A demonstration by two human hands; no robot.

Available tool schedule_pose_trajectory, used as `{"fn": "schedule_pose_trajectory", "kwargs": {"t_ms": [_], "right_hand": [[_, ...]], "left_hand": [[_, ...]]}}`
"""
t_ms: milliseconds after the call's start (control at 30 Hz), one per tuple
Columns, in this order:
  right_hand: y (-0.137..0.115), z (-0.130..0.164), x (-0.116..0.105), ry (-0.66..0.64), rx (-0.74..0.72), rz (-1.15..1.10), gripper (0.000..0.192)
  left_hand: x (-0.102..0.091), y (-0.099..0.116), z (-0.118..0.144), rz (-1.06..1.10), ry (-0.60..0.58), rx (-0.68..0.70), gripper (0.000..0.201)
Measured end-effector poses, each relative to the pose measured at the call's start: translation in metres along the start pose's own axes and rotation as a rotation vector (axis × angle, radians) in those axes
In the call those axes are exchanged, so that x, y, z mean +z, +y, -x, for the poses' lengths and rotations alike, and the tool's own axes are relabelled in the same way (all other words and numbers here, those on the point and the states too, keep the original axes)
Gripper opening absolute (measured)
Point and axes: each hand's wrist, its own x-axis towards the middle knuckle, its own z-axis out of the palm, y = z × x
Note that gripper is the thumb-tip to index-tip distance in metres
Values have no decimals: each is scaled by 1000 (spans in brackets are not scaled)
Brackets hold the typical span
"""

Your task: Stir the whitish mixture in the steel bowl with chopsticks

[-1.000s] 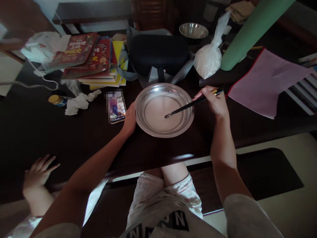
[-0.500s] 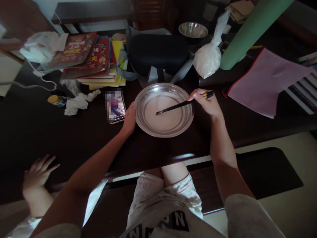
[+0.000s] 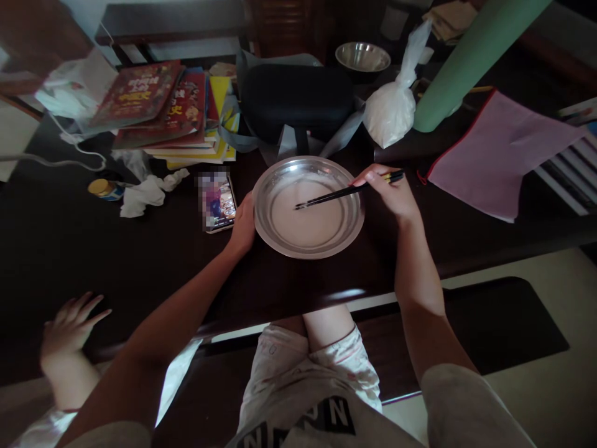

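Note:
A round metal basin (image 3: 265, 231) stands on the dark table in front of me, with a pale, milky liquid (image 3: 303, 227) in its bottom. Against the basin's left side rests my left hand (image 3: 244, 225), curled on the rim with part of its fingers hidden. Dark chopsticks (image 3: 331, 196) with yellow bands are pinched in my right hand (image 3: 387, 190) over the basin's right rim. Their tips reach the middle of the liquid. Just left of my left hand lies a phone (image 3: 220, 202) with its screen lit.
Behind the basin sits a black case (image 3: 298, 96), beside a tied bag of white powder (image 3: 390, 115). Stacked books (image 3: 144, 99), crumpled tissue (image 3: 144, 198) and a small jar (image 3: 105, 188) lie left. A pink pouch (image 3: 494, 155) is right. Another person's hand (image 3: 69, 326) rests at lower left.
The chopstick tips have shifted slightly upward in the liquid, and the chopsticks lie a little flatter. My left hand stays at the basin's side.

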Motion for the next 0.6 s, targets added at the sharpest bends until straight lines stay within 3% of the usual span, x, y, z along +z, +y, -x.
{"fn": "schedule_pose_trajectory", "kwargs": {"t_ms": [100,300,500,600], "right_hand": [[3,1,-6,151,23,-15,38],[-4,0,3,-70,12,-24,42],[2,-1,-5,141,21,-39,39],[2,1,-4,16,37,-66,39]], "left_hand": [[0,0,0,9,-8,6,40],[-1,3,1,-6,-14,14,41],[-1,3,1,-64,-22,25,41],[-1,3,1,-54,-30,40,42]]}}
